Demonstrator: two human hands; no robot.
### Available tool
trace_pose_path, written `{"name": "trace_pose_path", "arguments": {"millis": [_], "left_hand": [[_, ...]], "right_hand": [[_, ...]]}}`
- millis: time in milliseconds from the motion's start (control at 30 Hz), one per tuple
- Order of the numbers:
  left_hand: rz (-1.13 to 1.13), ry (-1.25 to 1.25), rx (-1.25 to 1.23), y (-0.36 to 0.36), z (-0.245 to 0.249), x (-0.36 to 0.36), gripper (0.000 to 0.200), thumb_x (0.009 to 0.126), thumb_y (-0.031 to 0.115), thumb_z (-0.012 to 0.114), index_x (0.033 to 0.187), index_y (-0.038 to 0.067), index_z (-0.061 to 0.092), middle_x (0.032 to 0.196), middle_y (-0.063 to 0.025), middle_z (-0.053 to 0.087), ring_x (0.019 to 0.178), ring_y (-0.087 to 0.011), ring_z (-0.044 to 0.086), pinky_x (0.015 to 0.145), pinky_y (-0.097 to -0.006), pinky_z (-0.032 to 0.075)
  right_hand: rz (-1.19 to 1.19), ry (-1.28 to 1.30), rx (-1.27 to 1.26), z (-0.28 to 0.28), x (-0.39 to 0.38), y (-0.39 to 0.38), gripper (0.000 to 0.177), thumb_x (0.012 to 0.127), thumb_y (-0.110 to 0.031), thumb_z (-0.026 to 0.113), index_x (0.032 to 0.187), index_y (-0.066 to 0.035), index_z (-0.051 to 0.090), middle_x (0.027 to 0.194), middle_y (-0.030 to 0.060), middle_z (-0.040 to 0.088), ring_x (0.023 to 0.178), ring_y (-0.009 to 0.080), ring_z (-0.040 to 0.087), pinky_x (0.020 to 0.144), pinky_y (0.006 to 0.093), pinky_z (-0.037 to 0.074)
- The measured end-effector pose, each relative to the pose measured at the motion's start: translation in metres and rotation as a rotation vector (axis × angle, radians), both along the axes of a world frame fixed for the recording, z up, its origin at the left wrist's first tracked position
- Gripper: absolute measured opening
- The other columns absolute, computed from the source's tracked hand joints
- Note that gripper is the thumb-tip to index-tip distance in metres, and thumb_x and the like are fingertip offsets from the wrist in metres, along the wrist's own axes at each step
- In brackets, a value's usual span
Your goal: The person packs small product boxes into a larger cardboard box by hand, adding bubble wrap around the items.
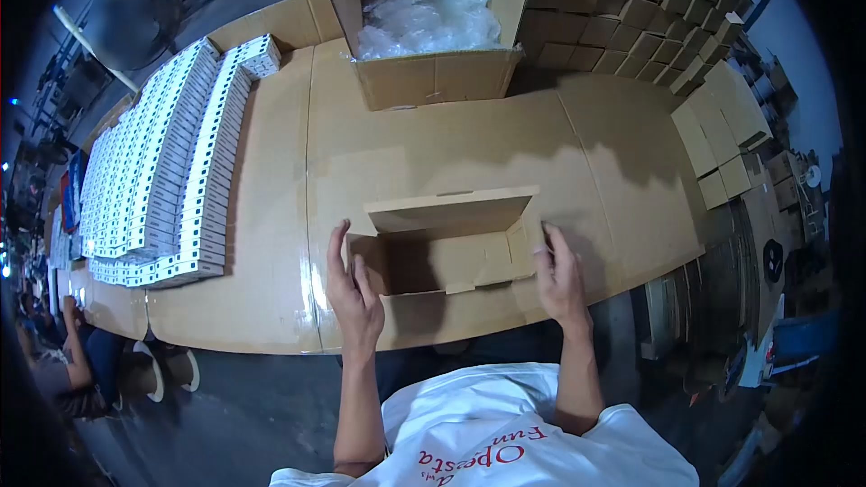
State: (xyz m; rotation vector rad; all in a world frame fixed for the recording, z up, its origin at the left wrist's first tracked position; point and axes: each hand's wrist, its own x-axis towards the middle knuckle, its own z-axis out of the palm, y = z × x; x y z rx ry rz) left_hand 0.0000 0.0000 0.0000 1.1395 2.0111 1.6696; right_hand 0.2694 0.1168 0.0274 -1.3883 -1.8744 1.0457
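A small brown cardboard box (pixel 451 261) stands in front of me with its long lid flap (pixel 451 211) raised at the back and its inside bare. My left hand (pixel 354 296) is at the box's left end, thumb by the side wall and forefinger stretched upward along the outside. At the right end, my right hand (pixel 563 281) has its thumb and fingers about the side wall. The box sits between both hands, near the front edge of the cardboard-covered table (pixel 433 149). Palm sides of both hands face the box, so their exact contact is partly hidden.
Rows of small white boxes (pixel 158 153) are stacked at the left. A large open carton (pixel 437 79) with clear plastic bags (pixel 428 9) stands at the back. Brown boxes (pixel 631 18) are piled at the back right. Another person (pixel 77 352) sits at far left.
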Motion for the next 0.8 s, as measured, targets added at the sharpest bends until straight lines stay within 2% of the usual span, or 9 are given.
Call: {"name": "trace_pose_path", "arguments": {"millis": [67,167,233,300,333,433,467,533,800], "left_hand": [[0.072,0.064,0.042,-0.003,-0.012,0.001,0.044,0.089,-0.006,0.06,0.129,0.01,0.059,0.143,-0.017,0.051,0.132,-0.0375,0.05,0.107,-0.0442,0.041],[0.186,0.382,-0.039,-0.003,-0.016,-0.006,0.032,0.082,-0.01,0.062,0.109,0.006,0.069,0.131,-0.0162,0.056,0.121,-0.0354,0.055,0.099,-0.0438,0.045],[0.226,0.733,-0.053,-0.012,-0.012,-0.004,0.024,0.079,-0.009,0.067,0.096,0.007,0.07,0.122,-0.0124,0.059,0.114,-0.0318,0.058,0.091,-0.043,0.05],[0.081,0.687,-0.076,-0.021,-0.005,-0.001,0.025,0.079,-0.009,0.065,0.099,0.006,0.07,0.125,-0.0127,0.06,0.117,-0.0323,0.056,0.094,-0.0431,0.049],[0.007,0.682,-0.119,-0.02,0.0,0.001,0.03,0.08,-0.009,0.063,0.106,0.006,0.069,0.128,-0.0131,0.059,0.118,-0.0326,0.055,0.095,-0.043,0.048],[-0.148,0.672,-0.26,-0.013,0.026,0.011,0.046,0.083,-0.01,0.056,0.126,0.006,0.061,0.137,-0.0142,0.054,0.118,-0.0338,0.054,0.097,-0.0427,0.047],[-0.152,0.676,-0.316,-0.006,0.037,0.018,0.052,0.084,-0.01,0.053,0.133,0.005,0.056,0.14,-0.0144,0.052,0.117,-0.0342,0.054,0.098,-0.0426,0.047],[-0.18,0.734,-0.372,0.0,0.039,0.018,0.069,0.082,-0.011,0.049,0.148,0.005,0.039,0.146,-0.0135,0.046,0.112,-0.0353,0.053,0.098,-0.0443,0.046],[-0.19,0.663,-0.376,0.011,0.02,0.012,0.069,0.077,-0.005,0.057,0.144,0.005,0.046,0.145,-0.0134,0.046,0.111,-0.036,0.051,0.099,-0.0453,0.042]], "right_hand": [[-0.033,-0.07,-0.012,-0.011,0.017,0.004,0.04,0.098,-0.014,0.057,0.135,-0.002,0.048,0.112,0.0213,0.069,0.088,0.0335,0.07,0.078,0.0403,0.055],[-0.221,0.17,0.06,-0.036,0.005,0.005,0.035,0.099,-0.01,0.055,0.132,-0.001,0.049,0.11,0.0224,0.068,0.086,0.0355,0.068,0.075,0.0394,0.054],[-0.243,-0.03,0.264,-0.019,-0.003,-0.005,0.039,0.094,-0.005,0.058,0.132,-0.003,0.051,0.123,0.0226,0.06,0.108,0.0387,0.061,0.09,0.043,0.05],[-0.154,-0.28,0.631,-0.01,-0.005,-0.003,0.042,0.091,-0.002,0.059,0.132,-0.005,0.053,0.13,0.0219,0.054,0.119,0.0395,0.054,0.098,0.0449,0.047],[-0.091,-0.325,0.597,-0.009,-0.003,-0.004,0.05,0.084,0.004,0.058,0.133,-0.008,0.055,0.137,0.02,0.048,0.127,0.0381,0.048,0.105,0.047,0.041],[0.228,-0.47,0.586,0.009,-0.006,0.004,0.057,0.081,0.009,0.054,0.135,-0.009,0.056,0.137,0.0195,0.049,0.125,0.0377,0.049,0.105,0.0472,0.041],[0.237,-0.383,0.421,0.003,-0.008,0.003,0.068,0.078,0.011,0.052,0.143,-0.01,0.05,0.136,0.0194,0.05,0.124,0.0368,0.049,0.106,0.048,0.04],[0.228,-0.382,0.358,0.003,-0.01,0.005,0.072,0.078,0.011,0.051,0.147,-0.011,0.046,0.135,0.0187,0.05,0.125,0.0363,0.049,0.106,0.0471,0.04],[0.267,-0.387,0.133,0.006,-0.008,0.013,0.081,0.078,0.015,0.048,0.152,-0.016,0.039,0.146,0.0195,0.041,0.131,0.0378,0.044,0.108,0.0465,0.04]]}}
